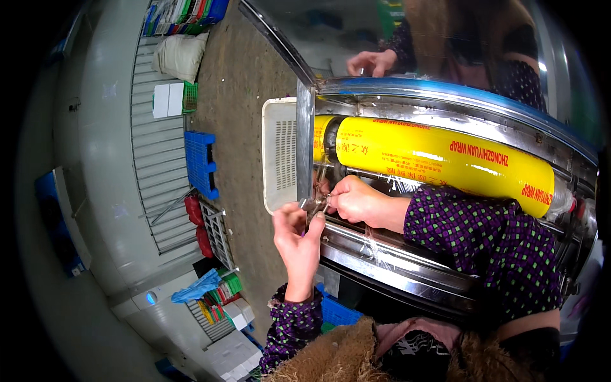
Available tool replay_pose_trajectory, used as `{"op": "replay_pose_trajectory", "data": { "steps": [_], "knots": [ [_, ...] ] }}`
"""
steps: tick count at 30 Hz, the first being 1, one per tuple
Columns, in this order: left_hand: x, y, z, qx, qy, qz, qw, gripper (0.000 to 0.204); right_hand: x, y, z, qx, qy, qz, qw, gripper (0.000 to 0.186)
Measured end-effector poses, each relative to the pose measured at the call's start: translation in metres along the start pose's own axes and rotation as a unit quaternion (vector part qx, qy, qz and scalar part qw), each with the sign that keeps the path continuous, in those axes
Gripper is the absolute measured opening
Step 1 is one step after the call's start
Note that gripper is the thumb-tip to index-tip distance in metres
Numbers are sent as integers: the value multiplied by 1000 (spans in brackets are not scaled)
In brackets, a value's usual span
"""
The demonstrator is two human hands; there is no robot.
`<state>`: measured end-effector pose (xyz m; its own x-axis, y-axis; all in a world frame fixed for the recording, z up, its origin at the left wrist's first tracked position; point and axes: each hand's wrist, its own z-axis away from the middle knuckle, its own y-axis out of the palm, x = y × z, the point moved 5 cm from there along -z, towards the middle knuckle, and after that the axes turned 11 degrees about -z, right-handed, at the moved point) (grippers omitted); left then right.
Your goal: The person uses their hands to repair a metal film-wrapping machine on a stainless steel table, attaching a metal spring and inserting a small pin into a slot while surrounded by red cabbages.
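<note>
My left hand is closed in a pinch at the left end of a metal wrapping machine. Its thumb and fingers meet around a small shiny piece that I cannot make out. Right beside it, my right hand reaches over the machine from the right, fingertips pinched on something small at the same spot. Behind the hands lies a large yellow roll of wrap film, with a short yellow section left of a dark band. Some clear, crumpled film hangs over the metal bars below my right wrist.
A raised glossy lid reflects a person and a hand. Beyond the machine's left end stands a white perforated basket. Farther left on the floor are a blue pallet, a white sack and stacked coloured crates.
</note>
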<state>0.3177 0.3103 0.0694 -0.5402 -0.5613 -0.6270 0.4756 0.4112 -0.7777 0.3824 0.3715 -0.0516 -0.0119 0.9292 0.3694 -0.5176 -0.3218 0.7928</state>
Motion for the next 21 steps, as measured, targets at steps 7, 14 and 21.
{"op": "replay_pose_trajectory", "data": {
  "steps": [7, 14, 21],
  "knots": [
    [9, 4, 2, 59, -53, 43, 996, 13, 9, 0, 9, -43, -64, 105, 992, 16],
    [16, 7, 3, 49, -41, 18, 998, 16, 25, 5, 17, -51, -132, 271, 952, 16],
    [15, 6, 4, 54, -48, 39, 997, 15, 19, 1, 11, -10, -47, 173, 984, 18]
  ]
}}
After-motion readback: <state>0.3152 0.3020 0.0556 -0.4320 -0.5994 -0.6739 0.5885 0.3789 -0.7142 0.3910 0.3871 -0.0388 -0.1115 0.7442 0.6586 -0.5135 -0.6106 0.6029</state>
